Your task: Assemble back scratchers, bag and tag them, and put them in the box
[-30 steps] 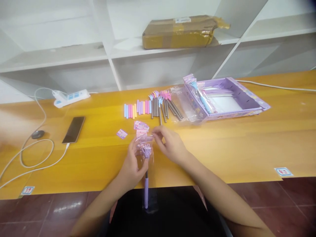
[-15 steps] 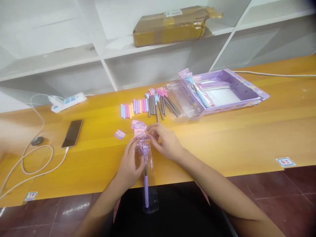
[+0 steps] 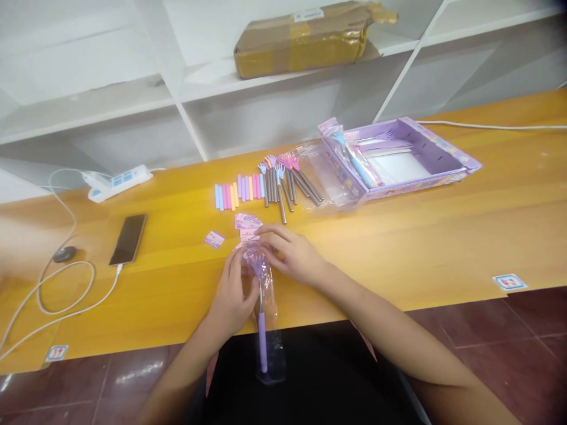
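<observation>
A purple back scratcher [image 3: 263, 342] with a hand-shaped head lies inside a clear plastic bag [image 3: 275, 354], its handle end reaching past the table edge. My left hand [image 3: 233, 292] grips the bag at its upper left, near the scratcher's head. My right hand [image 3: 295, 254] has its fingers closed at the top right of the bag, by the opening; what exactly they pinch is hidden. Just beyond the fingers lies a small pile of pink printed cards [image 3: 248, 222], with a single card [image 3: 214, 239] off to the left.
Colored handle sleeves [image 3: 234, 195] and metal back scratchers [image 3: 283, 183] lie in rows behind the cards. A purple display box [image 3: 420, 177] holding bagged scratchers stands right. Left are a phone [image 3: 128, 239], a power strip [image 3: 121, 182] and cables. A taped carton [image 3: 301, 44] sits on the shelf.
My right hand has shifted slightly left and down over the bag's top, its fingers now closer to my left fingertips. My left hand keeps its place on the bag.
</observation>
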`<state>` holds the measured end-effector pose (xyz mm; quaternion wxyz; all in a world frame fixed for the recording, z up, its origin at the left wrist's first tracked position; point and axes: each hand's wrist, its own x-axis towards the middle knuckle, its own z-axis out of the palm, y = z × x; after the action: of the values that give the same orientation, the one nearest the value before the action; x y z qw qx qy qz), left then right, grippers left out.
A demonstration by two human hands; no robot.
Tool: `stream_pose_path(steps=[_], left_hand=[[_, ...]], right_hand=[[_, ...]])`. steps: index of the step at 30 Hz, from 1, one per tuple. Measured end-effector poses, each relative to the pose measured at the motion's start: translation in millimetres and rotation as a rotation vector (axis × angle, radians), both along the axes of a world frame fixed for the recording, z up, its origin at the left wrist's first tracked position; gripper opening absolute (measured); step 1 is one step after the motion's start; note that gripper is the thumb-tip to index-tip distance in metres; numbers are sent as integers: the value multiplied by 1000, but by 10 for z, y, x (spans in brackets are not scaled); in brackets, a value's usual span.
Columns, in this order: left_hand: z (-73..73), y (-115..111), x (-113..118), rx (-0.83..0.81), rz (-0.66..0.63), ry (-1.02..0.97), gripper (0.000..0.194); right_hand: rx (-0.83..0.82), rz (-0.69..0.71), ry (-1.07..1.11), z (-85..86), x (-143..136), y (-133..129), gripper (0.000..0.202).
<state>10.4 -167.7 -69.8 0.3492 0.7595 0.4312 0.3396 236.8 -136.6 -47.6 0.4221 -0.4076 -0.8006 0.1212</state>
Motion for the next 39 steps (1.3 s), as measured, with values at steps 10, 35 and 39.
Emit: stream_pose_path(steps=[10,35,39], left_hand=[[5,6,-13,183,-7,58,65],[114,-7,-37,347,-12,132,62],[136,-10,-31,349,-26,139,64]], right_hand=[[11,99,-6,-40,2,22,10],[-476,-41,211,59,7,24,28],[-571,-8,371,77,-5,35,39]])
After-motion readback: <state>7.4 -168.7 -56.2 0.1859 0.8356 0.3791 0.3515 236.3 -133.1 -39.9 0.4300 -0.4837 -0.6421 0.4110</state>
